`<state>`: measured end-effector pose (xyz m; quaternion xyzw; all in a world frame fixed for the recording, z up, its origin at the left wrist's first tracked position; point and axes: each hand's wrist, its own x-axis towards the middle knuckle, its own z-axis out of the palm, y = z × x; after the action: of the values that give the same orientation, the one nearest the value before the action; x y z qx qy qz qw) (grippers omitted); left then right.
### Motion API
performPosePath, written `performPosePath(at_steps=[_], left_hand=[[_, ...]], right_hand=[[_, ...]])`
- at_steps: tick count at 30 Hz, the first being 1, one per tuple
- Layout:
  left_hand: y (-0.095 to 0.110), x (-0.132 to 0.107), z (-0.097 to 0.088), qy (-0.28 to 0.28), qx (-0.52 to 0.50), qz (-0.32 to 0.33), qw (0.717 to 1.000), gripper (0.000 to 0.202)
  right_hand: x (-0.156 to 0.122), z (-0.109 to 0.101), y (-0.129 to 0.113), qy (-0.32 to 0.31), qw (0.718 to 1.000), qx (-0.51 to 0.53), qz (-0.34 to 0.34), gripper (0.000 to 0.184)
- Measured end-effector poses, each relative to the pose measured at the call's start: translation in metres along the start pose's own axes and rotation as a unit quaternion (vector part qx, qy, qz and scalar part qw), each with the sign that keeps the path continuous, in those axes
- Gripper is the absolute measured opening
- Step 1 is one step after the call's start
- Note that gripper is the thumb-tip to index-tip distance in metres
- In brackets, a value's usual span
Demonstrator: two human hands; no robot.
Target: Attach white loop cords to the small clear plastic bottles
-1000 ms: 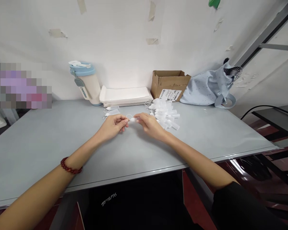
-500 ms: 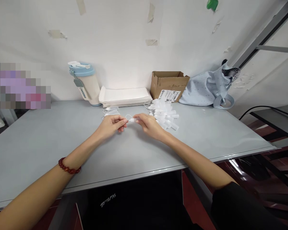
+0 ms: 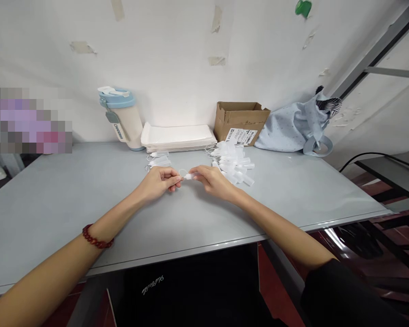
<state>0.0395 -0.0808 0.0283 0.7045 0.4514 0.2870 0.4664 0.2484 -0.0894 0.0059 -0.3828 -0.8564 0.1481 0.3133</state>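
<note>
My left hand and my right hand meet over the middle of the grey table. Between their pinched fingertips is a small clear plastic piece with a thin loop. Both hands are closed on it, the left from the left end and the right from the right end. Just right of my right hand lies a pile of several similar clear plastic pieces. A few more of them lie behind my left hand.
Against the back wall stand a blue-lidded tumbler, a stack of white flat sheets, an open cardboard box and a light blue cloth bag. The table's right edge borders a metal frame and a black cable.
Both hands stay pinched on the small piece and have shifted only slightly; the view wobbles a little.
</note>
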Motion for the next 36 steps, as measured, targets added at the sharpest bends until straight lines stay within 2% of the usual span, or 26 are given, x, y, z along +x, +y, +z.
performPosePath(at_steps=[9, 13, 16, 19, 23, 27, 29, 33, 36], left_hand=[[0.004, -0.001, 0.001, -0.007, 0.019, -0.009, 1.000, 0.021], [0.005, 0.000, -0.002, -0.033, 0.038, -0.005, 0.999, 0.022], [0.006, 0.002, -0.013, -0.045, 0.072, 0.001, 0.996, 0.024], [0.008, 0.003, -0.030, -0.026, 0.109, 0.000, 0.994, 0.027], [0.009, 0.003, -0.053, -0.003, 0.150, -0.046, 0.988, 0.027], [0.001, 0.005, -0.066, 0.020, 0.174, -0.111, 0.978, 0.026], [-0.005, 0.008, -0.067, 0.023, 0.214, -0.131, 0.968, 0.026], [-0.012, 0.011, -0.066, 0.022, 0.288, -0.153, 0.945, 0.026], [-0.015, 0.013, -0.064, 0.045, 0.315, -0.156, 0.935, 0.025]], right_hand=[[0.000, 0.001, 0.000, -0.004, 1.000, 0.000, -0.007, 0.024], [0.001, -0.001, -0.003, -0.011, 1.000, 0.000, -0.008, 0.022], [0.003, -0.005, -0.003, -0.011, 1.000, -0.004, -0.007, 0.021], [0.005, -0.013, 0.001, 0.007, 1.000, -0.006, 0.008, 0.023], [0.007, -0.029, 0.008, 0.022, 0.998, -0.008, 0.054, 0.020], [0.006, -0.047, 0.008, -0.035, 0.990, -0.024, 0.135, 0.010], [0.004, -0.054, 0.006, -0.064, 0.983, -0.045, 0.166, 0.012], [0.003, -0.063, 0.002, -0.103, 0.972, -0.108, 0.182, 0.015], [0.003, -0.066, -0.001, -0.126, 0.965, -0.136, 0.186, 0.015]])
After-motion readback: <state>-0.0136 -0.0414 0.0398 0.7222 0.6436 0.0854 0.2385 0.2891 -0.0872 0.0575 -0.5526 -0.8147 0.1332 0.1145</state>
